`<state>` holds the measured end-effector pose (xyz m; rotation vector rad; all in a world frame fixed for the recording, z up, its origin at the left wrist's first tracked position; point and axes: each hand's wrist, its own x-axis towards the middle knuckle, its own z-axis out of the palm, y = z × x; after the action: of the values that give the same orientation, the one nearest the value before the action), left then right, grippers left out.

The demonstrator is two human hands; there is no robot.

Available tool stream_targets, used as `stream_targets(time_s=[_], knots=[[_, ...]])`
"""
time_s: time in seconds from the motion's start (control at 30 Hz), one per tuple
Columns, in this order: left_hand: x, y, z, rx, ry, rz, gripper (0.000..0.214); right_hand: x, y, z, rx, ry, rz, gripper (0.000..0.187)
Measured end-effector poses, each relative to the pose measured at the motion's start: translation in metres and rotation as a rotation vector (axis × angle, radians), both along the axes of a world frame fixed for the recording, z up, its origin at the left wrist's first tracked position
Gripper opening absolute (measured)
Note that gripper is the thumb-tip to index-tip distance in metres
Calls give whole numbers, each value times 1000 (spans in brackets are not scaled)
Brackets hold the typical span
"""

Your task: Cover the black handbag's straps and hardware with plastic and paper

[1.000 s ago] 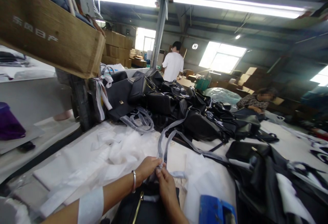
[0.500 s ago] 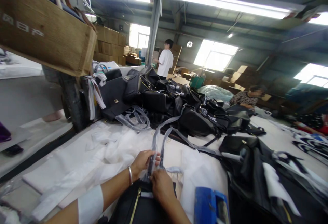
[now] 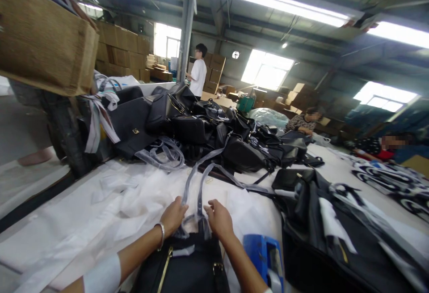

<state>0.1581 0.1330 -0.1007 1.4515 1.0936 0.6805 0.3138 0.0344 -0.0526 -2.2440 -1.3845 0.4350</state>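
A black bag (image 3: 187,264) with a gold zipper and a gold buckle lies in front of me. Two straps wrapped in clear plastic rise from its top edge and run away across the table. At the left strap (image 3: 190,183), my left hand (image 3: 173,217) has its fingers closed on the plastic-covered band. My right hand (image 3: 219,220) is just right of the other strap (image 3: 200,194), its thumb and fingers apart with nothing between them. A blue tape dispenser (image 3: 263,257) stands beside my right forearm.
A heap of black bags (image 3: 197,127) spreads across the far table. More black bags (image 3: 311,212) lie at right. White wrapping sheets (image 3: 124,199) cover the left side. A cardboard box (image 3: 43,38) hangs over the upper left. Several people are farther off, one standing in a white shirt (image 3: 198,78).
My right hand has come off the bag's top and moved right, its fingers parting. My left hand stays at the left strap. The bag's gold buckle now shows. The view has turned right.
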Motion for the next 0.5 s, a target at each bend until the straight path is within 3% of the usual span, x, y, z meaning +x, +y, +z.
stream_targets(time_s=[0.1, 0.2, 0.27, 0.37, 0.5], knots=[[1, 0, 14, 131, -66, 3, 52, 0, 21, -12, 38, 107, -38, 26], [8, 0, 32, 130, -154, -23, 61, -6, 29, -15, 110, 207, -21, 20], [15, 2, 43, 25, -206, -49, 57, -10, 25, -12, 160, 278, 16, 22], [29, 6, 59, -255, -308, -164, 50, -15, 10, -6, 212, 404, 87, 19], [48, 6, 70, -554, -493, -280, 37, -26, -12, -3, 209, 552, 93, 22]])
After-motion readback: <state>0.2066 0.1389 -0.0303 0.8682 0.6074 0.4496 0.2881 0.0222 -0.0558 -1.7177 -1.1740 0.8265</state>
